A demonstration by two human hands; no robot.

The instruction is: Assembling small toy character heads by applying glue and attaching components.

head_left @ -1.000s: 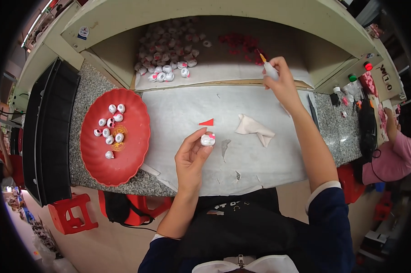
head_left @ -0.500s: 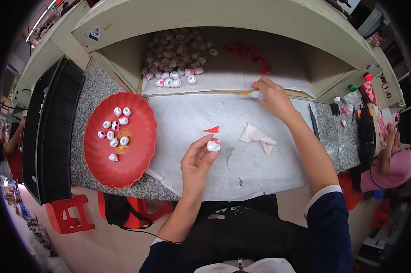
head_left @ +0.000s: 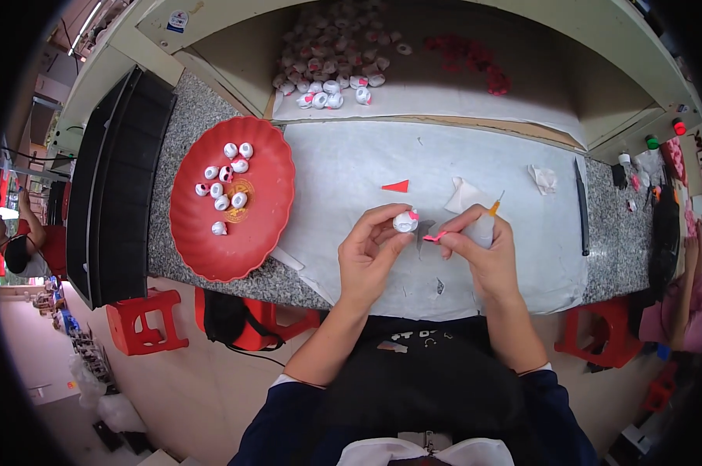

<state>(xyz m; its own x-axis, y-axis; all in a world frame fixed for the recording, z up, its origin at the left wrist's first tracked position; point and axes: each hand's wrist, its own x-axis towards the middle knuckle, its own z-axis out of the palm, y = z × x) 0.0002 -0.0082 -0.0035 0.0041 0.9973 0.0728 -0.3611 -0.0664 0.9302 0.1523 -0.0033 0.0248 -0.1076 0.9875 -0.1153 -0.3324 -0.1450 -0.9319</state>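
Between the thumb and fingers of my left hand (head_left: 366, 256) is a small white ball-shaped piece (head_left: 404, 222) with a pink patch at its top right. Close by on the right, my right hand (head_left: 487, 252) pinches a small bright pink piece (head_left: 435, 238) at its fingertips. The same hand also keeps a translucent squeeze bottle (head_left: 481, 231) with a yellow needle tip against its palm, the tip pointing up and away. The pink piece and the white ball are near each other, with a slight gap. Beyond my left hand lies a red triangular scrap (head_left: 396, 186).
At left stands a red scalloped plate (head_left: 188, 241) with several white pieces, beside a black tray (head_left: 118, 194). The shelf holds a heap of white pieces (head_left: 328, 58) and pink pieces (head_left: 467, 58). Crumpled tissue (head_left: 543, 179) and a black rod-like tool (head_left: 582, 206) lie at right.
My right hand has come back from the shelf edge toward my left hand, bringing the pink piece and the bottle. The left hand still holds the white ball. The whole view has shifted.
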